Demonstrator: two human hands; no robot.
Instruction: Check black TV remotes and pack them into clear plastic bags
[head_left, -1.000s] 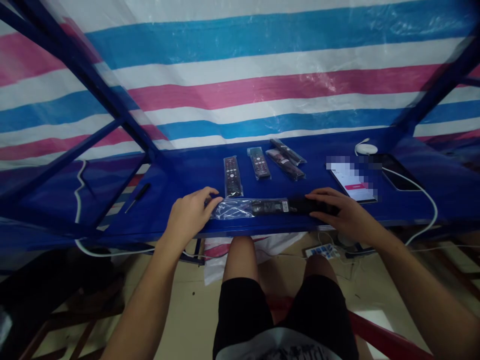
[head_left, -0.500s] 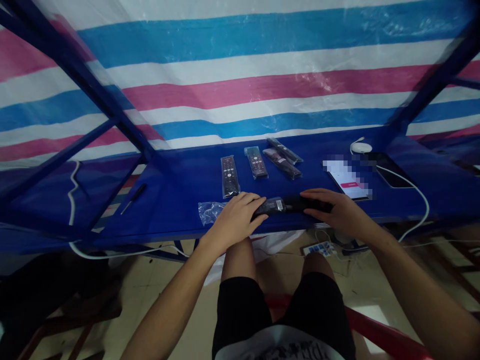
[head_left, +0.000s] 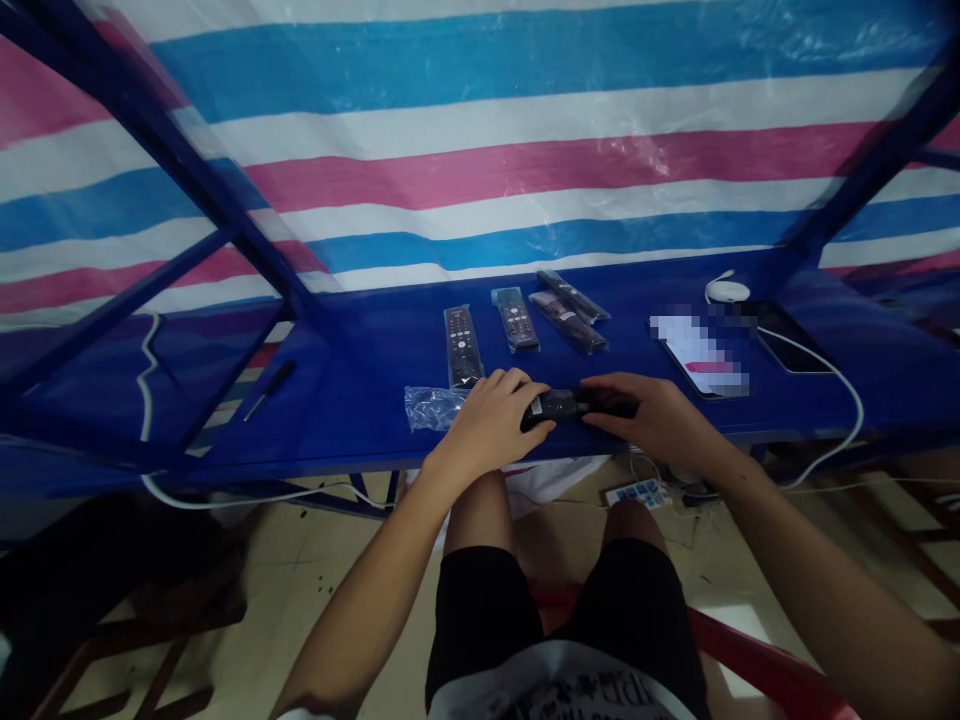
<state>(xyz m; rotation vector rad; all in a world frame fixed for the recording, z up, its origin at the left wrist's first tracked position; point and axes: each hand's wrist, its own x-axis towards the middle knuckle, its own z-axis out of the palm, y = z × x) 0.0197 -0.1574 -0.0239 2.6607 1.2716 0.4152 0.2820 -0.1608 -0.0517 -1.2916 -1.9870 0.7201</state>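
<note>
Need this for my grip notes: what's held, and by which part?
A black remote control, its left end in the left hand, its right end in the right hand.

From up here I've got my left hand (head_left: 491, 425) and right hand (head_left: 649, 415) closed around a black remote control (head_left: 574, 405) at the edge of the blue table (head_left: 352, 390), a crumpled plastic bag (head_left: 435, 408) just beside my left hand.

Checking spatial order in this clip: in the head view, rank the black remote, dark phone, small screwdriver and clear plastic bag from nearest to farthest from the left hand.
From the left hand:
1. Black remote: under its fingers, to its right.
2. Clear plastic bag: just to its left.
3. Small screwdriver: farther left.
4. Dark phone: far right.
</note>
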